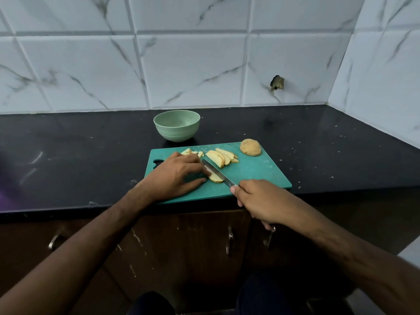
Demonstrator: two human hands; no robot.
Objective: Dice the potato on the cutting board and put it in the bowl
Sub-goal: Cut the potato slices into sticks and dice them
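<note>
A teal cutting board (pixel 256 176) lies on the black counter. My left hand (pixel 175 176) presses down on a potato slice (pixel 216 177) near the board's middle. My right hand (pixel 261 201) grips a knife (pixel 218 172) by the handle, and the blade lies across that slice. Behind it sits a fan of potato slices (pixel 223 156), and a few cut sticks (pixel 193 153) lie at the board's far left. An uncut potato half (pixel 250 147) rests skin up at the far right corner. A green bowl (pixel 176 125) stands behind the board with nothing visible inside it.
The black counter (pixel 79 155) runs left and right, bounded by white marble-look tiled walls at the back and right. Small crumbs speckle the counter on the right. Brown cabinet doors with metal handles (pixel 230 243) hang below the counter edge.
</note>
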